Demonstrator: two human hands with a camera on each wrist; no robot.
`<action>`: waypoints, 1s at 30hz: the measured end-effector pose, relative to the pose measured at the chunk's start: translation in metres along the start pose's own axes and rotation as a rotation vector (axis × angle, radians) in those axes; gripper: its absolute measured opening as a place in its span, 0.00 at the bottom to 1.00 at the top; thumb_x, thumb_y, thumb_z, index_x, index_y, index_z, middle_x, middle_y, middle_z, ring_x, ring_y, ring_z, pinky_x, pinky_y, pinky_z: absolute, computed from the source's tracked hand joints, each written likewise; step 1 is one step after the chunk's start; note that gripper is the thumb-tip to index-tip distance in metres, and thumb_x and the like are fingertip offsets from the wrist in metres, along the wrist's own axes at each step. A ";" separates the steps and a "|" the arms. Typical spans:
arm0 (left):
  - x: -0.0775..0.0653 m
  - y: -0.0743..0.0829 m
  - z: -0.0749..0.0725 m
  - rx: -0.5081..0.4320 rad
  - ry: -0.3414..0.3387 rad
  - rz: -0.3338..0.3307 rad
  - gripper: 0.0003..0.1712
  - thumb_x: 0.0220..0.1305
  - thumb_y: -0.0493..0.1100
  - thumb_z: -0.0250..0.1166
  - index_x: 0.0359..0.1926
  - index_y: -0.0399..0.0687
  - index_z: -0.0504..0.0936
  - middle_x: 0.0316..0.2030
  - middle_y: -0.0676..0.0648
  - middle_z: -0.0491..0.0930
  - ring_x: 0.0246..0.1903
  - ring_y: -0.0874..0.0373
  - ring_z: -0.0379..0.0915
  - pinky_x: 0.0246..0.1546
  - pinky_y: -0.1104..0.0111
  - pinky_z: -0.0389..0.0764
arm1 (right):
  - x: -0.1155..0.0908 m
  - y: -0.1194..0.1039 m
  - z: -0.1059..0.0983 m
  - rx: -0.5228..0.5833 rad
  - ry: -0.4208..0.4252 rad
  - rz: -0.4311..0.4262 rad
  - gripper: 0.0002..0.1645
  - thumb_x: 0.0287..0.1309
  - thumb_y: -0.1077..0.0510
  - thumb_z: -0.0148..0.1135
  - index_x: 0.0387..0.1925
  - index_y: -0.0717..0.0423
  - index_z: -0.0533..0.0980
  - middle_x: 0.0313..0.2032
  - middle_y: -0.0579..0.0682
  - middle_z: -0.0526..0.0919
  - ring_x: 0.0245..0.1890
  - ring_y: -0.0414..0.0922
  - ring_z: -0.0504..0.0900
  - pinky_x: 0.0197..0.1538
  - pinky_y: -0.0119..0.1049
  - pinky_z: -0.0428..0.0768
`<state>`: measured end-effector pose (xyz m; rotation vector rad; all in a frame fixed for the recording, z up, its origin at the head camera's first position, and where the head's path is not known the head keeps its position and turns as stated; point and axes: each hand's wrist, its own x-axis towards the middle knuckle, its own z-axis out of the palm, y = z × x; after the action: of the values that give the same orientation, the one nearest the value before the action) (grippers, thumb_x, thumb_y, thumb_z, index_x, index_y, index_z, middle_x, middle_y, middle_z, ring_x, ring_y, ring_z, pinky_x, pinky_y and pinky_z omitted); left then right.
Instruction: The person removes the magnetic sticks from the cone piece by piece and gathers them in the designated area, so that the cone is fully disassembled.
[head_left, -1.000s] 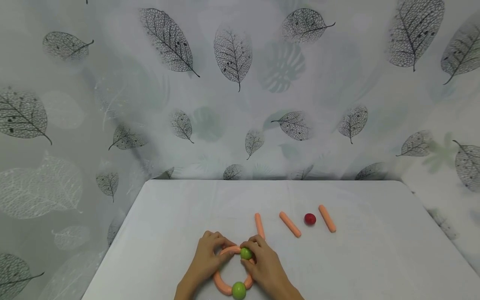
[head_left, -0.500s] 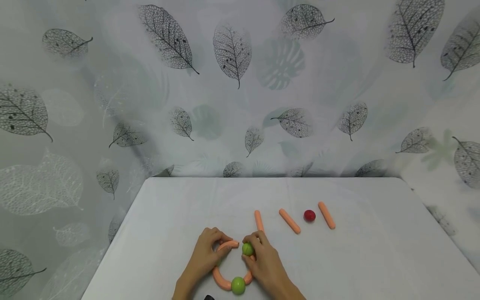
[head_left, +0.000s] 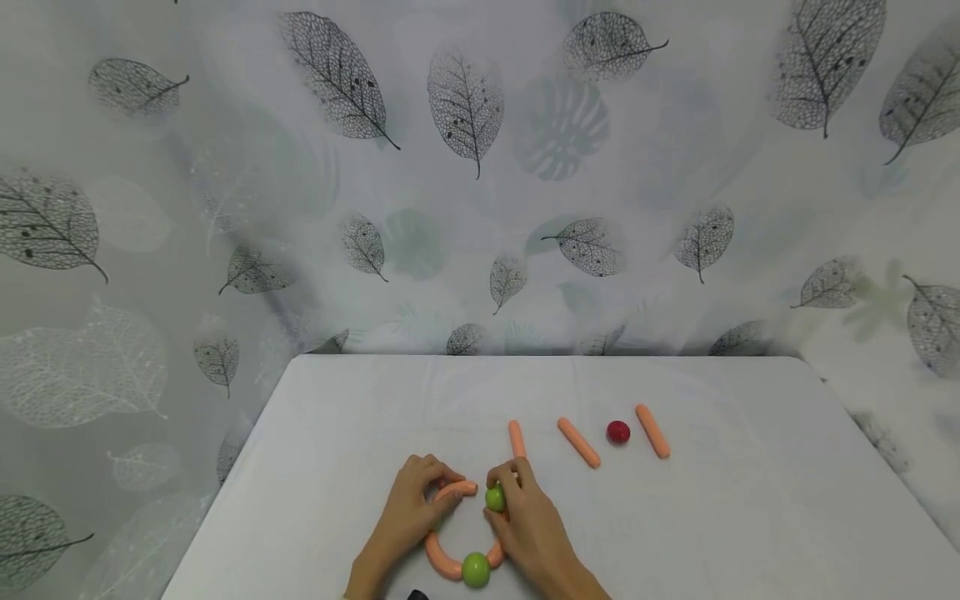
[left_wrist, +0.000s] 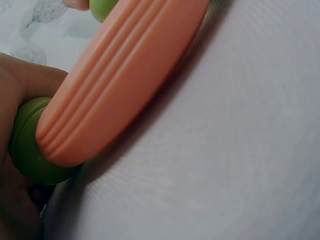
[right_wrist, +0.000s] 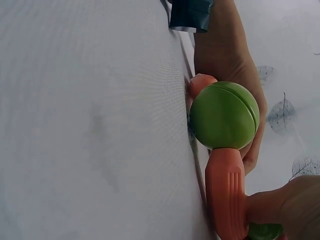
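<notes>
Curved orange rods and green balls form an open ring on the white table. My left hand (head_left: 408,508) pinches the upper curved orange rod (head_left: 461,487) between thumb and fingers. In the left wrist view a green ball (left_wrist: 30,145) sits beside that hand, at the end of a grooved curved orange rod (left_wrist: 125,80). With thumb and fingertips, my right hand (head_left: 532,525) grips a green ball (head_left: 495,498), a gap away from the upper rod's end. Another green ball (head_left: 476,570) joins the ring nearest me. An orange rod (right_wrist: 225,192) runs from it towards my right thumb.
Straight orange rods lie beyond the hands: one (head_left: 516,437) partly behind the right hand, another (head_left: 579,442), and a third (head_left: 653,432) farther right. A red ball (head_left: 618,432) lies between the last two. A leaf-patterned cloth (head_left: 465,250) hangs behind the table (head_left: 750,500).
My right hand and its green ball have moved a little right, away from the upper orange rod's end, so a gap now shows there. My left hand has stayed nearly still.
</notes>
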<state>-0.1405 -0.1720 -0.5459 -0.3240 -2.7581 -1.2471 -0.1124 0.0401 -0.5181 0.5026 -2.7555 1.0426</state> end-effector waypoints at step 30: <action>0.000 0.005 0.001 -0.031 0.033 -0.012 0.07 0.59 0.53 0.77 0.39 0.67 0.89 0.32 0.67 0.79 0.35 0.65 0.67 0.40 0.71 0.69 | 0.021 0.036 -0.033 0.084 0.181 0.165 0.26 0.55 0.68 0.75 0.55 0.57 0.78 0.45 0.49 0.84 0.39 0.42 0.81 0.36 0.29 0.79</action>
<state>-0.1390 -0.1676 -0.5427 -0.2876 -2.7197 -1.2874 -0.1445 0.0820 -0.5100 0.1816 -2.6365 1.1811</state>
